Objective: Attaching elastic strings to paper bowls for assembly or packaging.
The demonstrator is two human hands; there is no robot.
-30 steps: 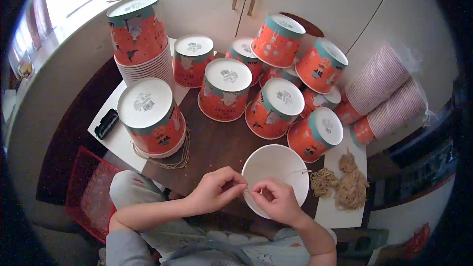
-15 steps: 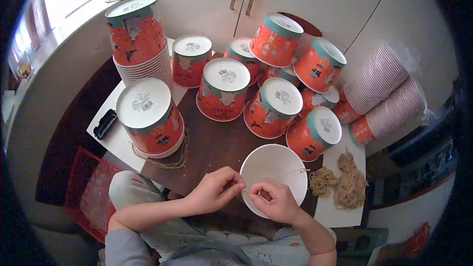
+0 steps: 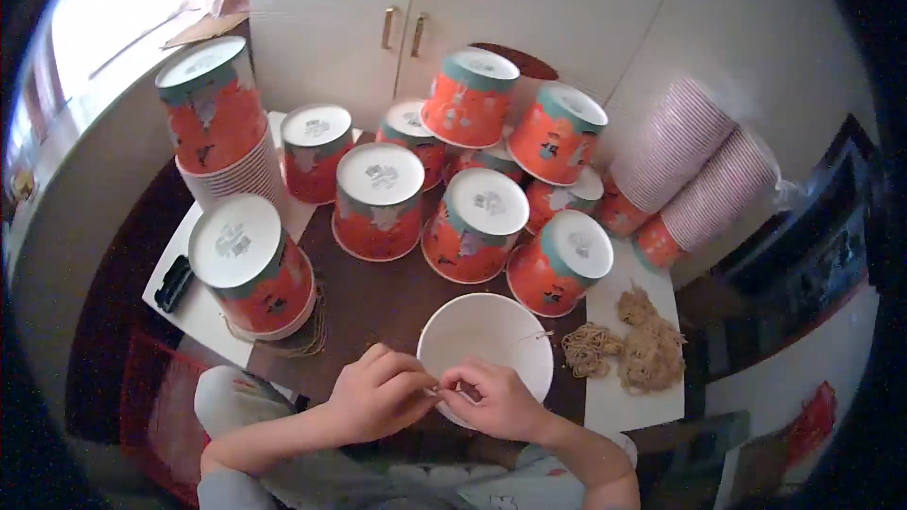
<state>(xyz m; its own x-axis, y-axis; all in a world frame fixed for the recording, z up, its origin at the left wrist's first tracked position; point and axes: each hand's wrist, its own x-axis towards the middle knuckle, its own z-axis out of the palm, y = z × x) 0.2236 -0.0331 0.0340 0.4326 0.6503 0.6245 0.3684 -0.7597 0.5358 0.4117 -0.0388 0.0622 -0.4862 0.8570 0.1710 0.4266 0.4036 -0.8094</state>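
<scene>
A white-lined paper tub (image 3: 501, 326) stands mouth up at the table's near edge. My left hand (image 3: 383, 397) and my right hand (image 3: 496, 401) meet fingertip to fingertip at its near left rim, both pinched closed. A thin pale bit between them looks like twine, mostly hidden by the fingers. Another short twine end (image 3: 539, 335) pokes through the tub's right wall. Two tangled heaps of tan twine, a smaller one (image 3: 590, 350) and a larger one (image 3: 652, 349), lie to the right of the tub.
Several upside-down orange and green tubs (image 3: 475, 227) crowd the table, some stacked. At far left rises a tall nested stack (image 3: 227, 123); twine loops (image 3: 316, 335) lie beside the near left tub (image 3: 250, 264). Bagged tub stacks (image 3: 671, 146) lean at right. A black case (image 3: 173, 283) sits left; a red basket (image 3: 156, 416) stands below.
The view has shifted, so the whole scene sits further left and a little lower. My two hands have come closer together, their fingertips now meeting at the tub's rim.
</scene>
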